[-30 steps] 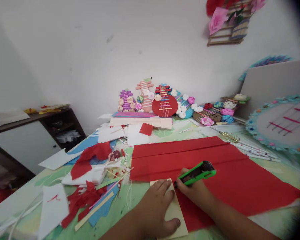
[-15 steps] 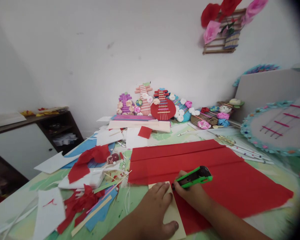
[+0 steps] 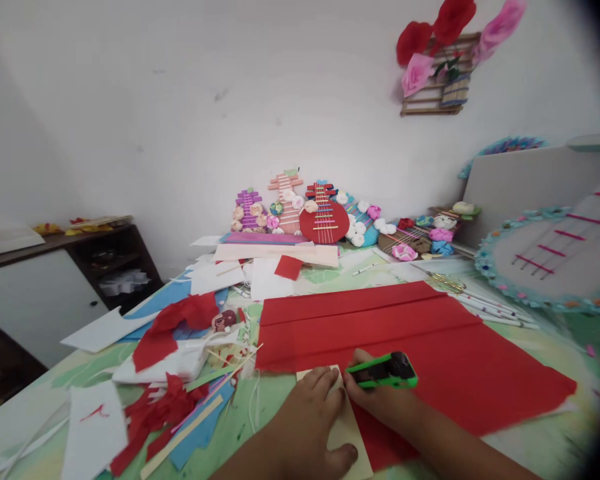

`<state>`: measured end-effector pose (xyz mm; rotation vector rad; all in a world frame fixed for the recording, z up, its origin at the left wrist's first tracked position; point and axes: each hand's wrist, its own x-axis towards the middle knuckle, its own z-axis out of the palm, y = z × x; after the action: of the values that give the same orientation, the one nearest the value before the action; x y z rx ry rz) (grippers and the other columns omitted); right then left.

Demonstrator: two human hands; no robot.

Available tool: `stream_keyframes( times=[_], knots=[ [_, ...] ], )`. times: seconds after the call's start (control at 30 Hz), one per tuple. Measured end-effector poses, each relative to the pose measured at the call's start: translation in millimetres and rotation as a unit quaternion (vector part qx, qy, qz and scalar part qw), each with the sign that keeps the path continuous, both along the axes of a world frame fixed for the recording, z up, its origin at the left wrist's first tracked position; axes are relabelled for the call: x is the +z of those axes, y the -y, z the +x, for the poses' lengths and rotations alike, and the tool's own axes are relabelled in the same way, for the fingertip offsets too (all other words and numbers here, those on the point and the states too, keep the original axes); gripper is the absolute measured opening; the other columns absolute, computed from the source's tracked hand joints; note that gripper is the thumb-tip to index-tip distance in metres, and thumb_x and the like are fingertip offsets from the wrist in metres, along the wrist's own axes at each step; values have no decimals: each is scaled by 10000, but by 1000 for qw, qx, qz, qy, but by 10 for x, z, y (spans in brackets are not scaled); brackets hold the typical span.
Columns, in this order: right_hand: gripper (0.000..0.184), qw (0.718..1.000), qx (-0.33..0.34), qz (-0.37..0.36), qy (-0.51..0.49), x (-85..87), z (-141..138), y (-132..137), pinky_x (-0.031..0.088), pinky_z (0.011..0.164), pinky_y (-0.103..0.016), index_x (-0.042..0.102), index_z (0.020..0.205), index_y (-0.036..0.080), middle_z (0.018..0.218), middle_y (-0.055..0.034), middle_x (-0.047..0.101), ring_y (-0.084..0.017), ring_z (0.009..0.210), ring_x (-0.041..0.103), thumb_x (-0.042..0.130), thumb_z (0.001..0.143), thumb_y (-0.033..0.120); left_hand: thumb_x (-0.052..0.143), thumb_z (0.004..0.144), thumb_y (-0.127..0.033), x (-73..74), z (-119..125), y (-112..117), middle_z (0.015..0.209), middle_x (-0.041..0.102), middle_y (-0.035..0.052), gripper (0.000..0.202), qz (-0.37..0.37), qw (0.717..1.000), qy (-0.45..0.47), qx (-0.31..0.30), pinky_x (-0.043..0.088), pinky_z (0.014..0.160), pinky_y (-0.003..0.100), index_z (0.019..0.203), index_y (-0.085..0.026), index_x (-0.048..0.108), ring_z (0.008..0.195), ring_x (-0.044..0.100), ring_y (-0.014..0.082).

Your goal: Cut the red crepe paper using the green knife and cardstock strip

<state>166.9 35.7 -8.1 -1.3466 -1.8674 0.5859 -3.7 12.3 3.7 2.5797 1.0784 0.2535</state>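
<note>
My left hand (image 3: 317, 420) lies flat with fingers apart on a cream card strip (image 3: 347, 437), pressing it onto the left edge of a large red sheet (image 3: 430, 360). In my right hand (image 3: 380, 397) is a green and black utility knife (image 3: 384, 371), gripped near its front end. The knife leans low to the right, close beside the strip's right edge near its far end. Its blade tip is hidden by my fingers, so I cannot tell whether it touches the red sheet. Two fold lines run across the sheet.
Red scraps (image 3: 165, 407), a blue strip (image 3: 205, 427) and white paper pieces (image 3: 95, 427) litter the left side. Scissors (image 3: 445, 283) and several thin sticks (image 3: 500, 310) lie at the right. Decorated paper instruments (image 3: 325, 223) stand along the wall.
My right hand has shifted slightly, and the knife's rear end has dipped and moved left. My left hand stays on the card strip. The whole view has shifted a little.
</note>
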Motion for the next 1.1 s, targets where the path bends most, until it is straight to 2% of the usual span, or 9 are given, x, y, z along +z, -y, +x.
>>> stream_keyframes(
  times=[0.17,0.3,0.57,0.8,0.9,1.0,1.1],
  knots=[
    [157,1000,-15,-2,-26,94,0,-9,423,498,-249,343,566,236,491,40,476,-138,481,507,444,672,293,499,743,-503,12,7,3,1363,275,157,687,1,1000,-8,-8,188,1019,411,1282,-99,364,1250,223,280],
    [155,998,-36,-1,-46,159,29,6,446,540,-263,359,575,233,548,12,507,-156,540,546,431,695,298,494,750,-485,42,13,5,1354,284,171,653,1,1000,-18,-11,188,1017,423,1250,-75,406,1248,225,290],
    [139,999,-50,-2,-14,-12,53,109,455,586,-265,377,647,239,577,26,536,-159,573,565,412,753,321,497,739,-506,0,5,5,1369,253,153,670,-1,1000,-4,-5,204,1010,442,1265,-105,392,1248,223,301],
    [134,999,-23,-22,-26,45,22,133,463,563,-258,360,644,241,565,37,518,-147,550,564,413,748,309,488,746,-499,13,12,26,1376,243,147,687,-2,1000,-8,-1,186,1018,432,1288,-97,355,1253,211,291],
    [128,999,-11,-24,-33,23,33,156,468,597,-261,385,664,234,604,30,548,-143,584,572,426,761,306,504,733,-477,39,25,36,1374,245,156,704,-14,1000,-20,7,188,1016,436,1293,-82,343,1252,211,298],
    [165,999,15,-23,-38,-14,56,181,456,548,-235,395,646,224,600,39,540,-127,570,550,446,770,320,508,725,-443,44,36,38,1369,250,163,711,-17,999,-31,11,178,1022,430,1294,-55,331,1254,208,294],
    [176,999,24,-16,-41,-47,78,190,442,521,-231,398,632,217,580,47,528,-115,535,518,458,766,312,480,741,-482,14,33,27,1372,249,152,717,-12,1000,-11,11,173,1025,425,1301,-64,321,1256,207,283]
  ],
)
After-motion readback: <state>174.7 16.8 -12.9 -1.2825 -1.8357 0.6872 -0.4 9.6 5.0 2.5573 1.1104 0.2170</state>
